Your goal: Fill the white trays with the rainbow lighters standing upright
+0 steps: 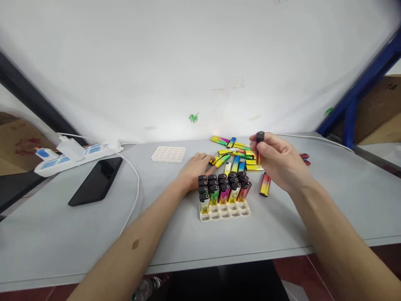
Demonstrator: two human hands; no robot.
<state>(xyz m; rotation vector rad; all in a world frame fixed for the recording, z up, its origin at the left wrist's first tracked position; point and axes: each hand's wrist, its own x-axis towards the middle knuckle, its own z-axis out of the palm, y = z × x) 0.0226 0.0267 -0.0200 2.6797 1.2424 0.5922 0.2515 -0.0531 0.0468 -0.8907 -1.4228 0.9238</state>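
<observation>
Right hand (277, 161) has one lighter (260, 137) pinched between thumb and fingers, black cap up, body mostly covered by the fingers. Long axis looks close to upright, same as the lighters standing in the white tray (226, 216). Relation that matters: tray sits to the left of the right-hand grip and nearer the person, apart from it. Nearest row in the tray shows bare slots; the row behind has one silver-yellow lighter (204, 203) at its left end, open slots to its right.

Left hand (196, 167) is closer to the tray, wrist just off its left side, fingers at the left edge of the loose pile (236, 161). Fingertips reach a yellow-green lighter (222, 161); blurry there, can't tell if they pinch it or just touch.

One red-yellow lighter (265, 185) lies flat between tray and right forearm. Second white tray (169, 154) is further back, left of the pile.
</observation>
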